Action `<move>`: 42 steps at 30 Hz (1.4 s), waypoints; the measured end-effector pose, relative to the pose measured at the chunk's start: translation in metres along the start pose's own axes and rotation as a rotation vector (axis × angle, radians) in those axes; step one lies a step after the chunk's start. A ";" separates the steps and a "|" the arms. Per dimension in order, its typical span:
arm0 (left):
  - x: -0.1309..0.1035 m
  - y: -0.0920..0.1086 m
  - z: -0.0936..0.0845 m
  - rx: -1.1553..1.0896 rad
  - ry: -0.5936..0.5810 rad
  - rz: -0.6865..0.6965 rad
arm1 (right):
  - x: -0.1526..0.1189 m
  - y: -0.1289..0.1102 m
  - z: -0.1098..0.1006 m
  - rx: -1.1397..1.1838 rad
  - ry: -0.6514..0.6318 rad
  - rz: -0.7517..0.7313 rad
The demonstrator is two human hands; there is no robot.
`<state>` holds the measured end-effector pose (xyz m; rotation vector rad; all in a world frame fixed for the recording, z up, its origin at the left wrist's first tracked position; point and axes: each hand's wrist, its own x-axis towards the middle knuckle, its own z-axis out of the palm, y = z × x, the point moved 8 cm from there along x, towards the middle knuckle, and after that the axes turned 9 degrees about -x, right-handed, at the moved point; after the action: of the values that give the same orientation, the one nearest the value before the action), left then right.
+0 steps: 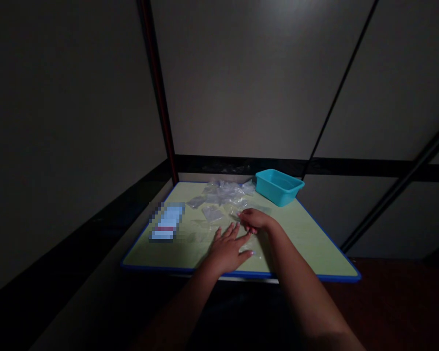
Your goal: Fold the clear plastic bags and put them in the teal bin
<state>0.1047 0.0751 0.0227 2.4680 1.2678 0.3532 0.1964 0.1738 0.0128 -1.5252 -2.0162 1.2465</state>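
Observation:
My left hand [227, 251] lies palm down near the table's front edge, its fingers spread over clear plastic. My right hand [254, 220] is just beyond it, with thumb and fingers pinched together at a thin piece of clear plastic [235, 216]; what exactly the fingers hold is too small to tell. A flat clear packet [212, 213] rests beyond my left hand. Behind it, a heap of crumpled clear plastic bags [225, 191] spreads across the back of the table.
The pale green table [310, 248] has a blue edge. A turquoise basin [278, 187] stands at its back right corner. At the left lies a blurred, pixelated light blue item [169, 222]. Walls rise behind and to the left of the table.

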 end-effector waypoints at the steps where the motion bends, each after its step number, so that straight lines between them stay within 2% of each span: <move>1: 0.000 0.000 0.000 0.000 0.001 -0.003 | 0.001 0.004 -0.002 -0.002 0.020 0.015; 5: 0.000 0.000 -0.003 0.011 0.038 -0.004 | 0.001 0.007 -0.009 -0.013 0.067 0.045; 9: -0.004 0.006 -0.017 0.038 0.177 0.020 | -0.012 -0.010 -0.021 -0.027 0.152 0.002; 12: -0.009 0.012 -0.024 0.027 0.260 0.064 | -0.041 -0.023 -0.032 -0.063 0.360 -0.058; 13: -0.011 0.014 -0.026 0.020 0.286 0.080 | -0.054 -0.026 -0.034 -0.093 0.459 -0.091; 14: -0.012 0.015 -0.029 0.015 0.323 0.089 | -0.072 -0.031 -0.036 -0.178 0.617 -0.171; 15: -0.014 0.015 -0.032 0.007 0.359 0.084 | -0.089 -0.034 -0.031 -0.268 0.715 -0.233; 16: -0.015 0.014 -0.035 -0.001 0.392 0.069 | -0.101 -0.034 -0.022 -0.365 0.750 -0.257; 17: -0.015 0.012 -0.037 -0.008 0.420 0.043 | -0.108 -0.029 -0.010 -0.465 0.742 -0.230; 19: -0.015 0.005 -0.039 -0.006 0.450 -0.031 | -0.115 -0.017 0.014 -0.641 0.641 -0.134; 23: -0.009 -0.005 -0.029 0.057 0.407 -0.107 | -0.117 -0.011 0.042 -0.825 0.429 -0.055; 27: -0.003 -0.006 -0.015 0.102 0.323 -0.069 | -0.118 -0.011 0.047 -0.858 0.327 0.005; 32: 0.002 -0.013 -0.007 0.110 0.210 -0.140 | -0.124 -0.006 0.046 -0.876 0.338 0.060; 42: 0.007 -0.019 -0.001 0.093 0.116 -0.200 | -0.123 -0.001 0.046 -0.919 0.330 0.116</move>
<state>0.0942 0.0911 0.0166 2.3970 1.5972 0.3979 0.2109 0.0431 0.0171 -2.0512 -2.3968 -0.0071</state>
